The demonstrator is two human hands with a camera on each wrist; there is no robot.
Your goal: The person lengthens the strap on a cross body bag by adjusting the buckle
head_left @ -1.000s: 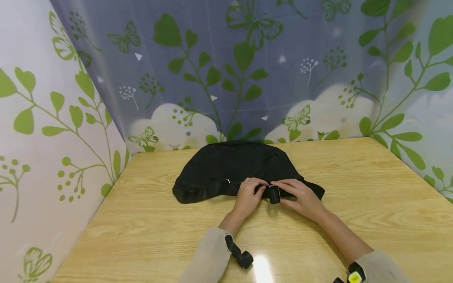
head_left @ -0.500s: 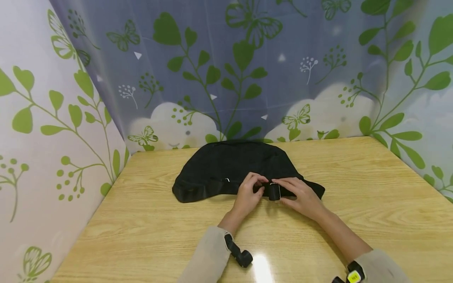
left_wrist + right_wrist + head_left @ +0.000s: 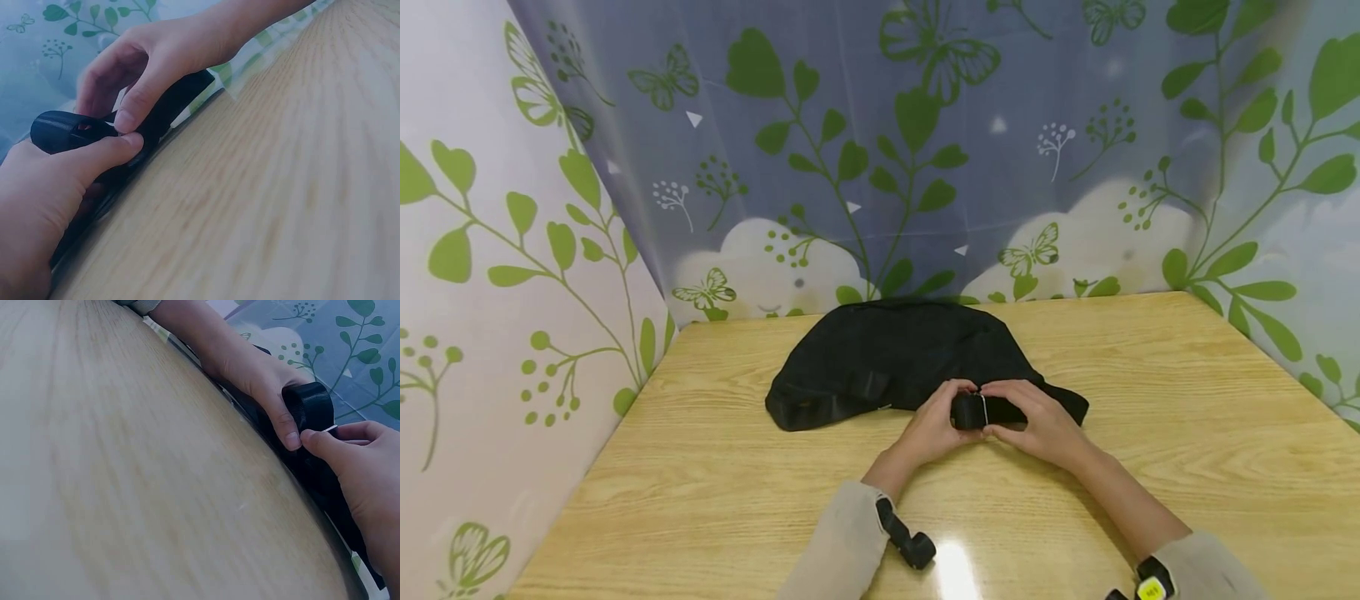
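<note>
A black fabric bag (image 3: 895, 342) lies on the table with its webbing strap along the near edge. Part of the strap stands up as a loop (image 3: 967, 412), also plain in the right wrist view as a strap loop (image 3: 315, 406). A thin metal strap slider (image 3: 985, 410) sits at the loop's base. My left hand (image 3: 931, 423) pinches the strap at the loop between thumb and fingers. From the other side, my right hand (image 3: 1041, 419) pinches the slider edge and strap. The two thumbs nearly meet in the left wrist view; the fingers behind the strap are partly hidden.
The wood-grain table (image 3: 737, 500) spreads in front of and beside the bag. A patterned cloth backdrop (image 3: 850, 167) rises behind it, with cloth walls at both sides. Black bands sit on both wrists; the left one has a dangling end (image 3: 913, 546).
My left hand has shifted right and closed on the strap loop, which now leans left. A small metal fitting farther left on the strap has dropped lower. My right hand stays nearly in place.
</note>
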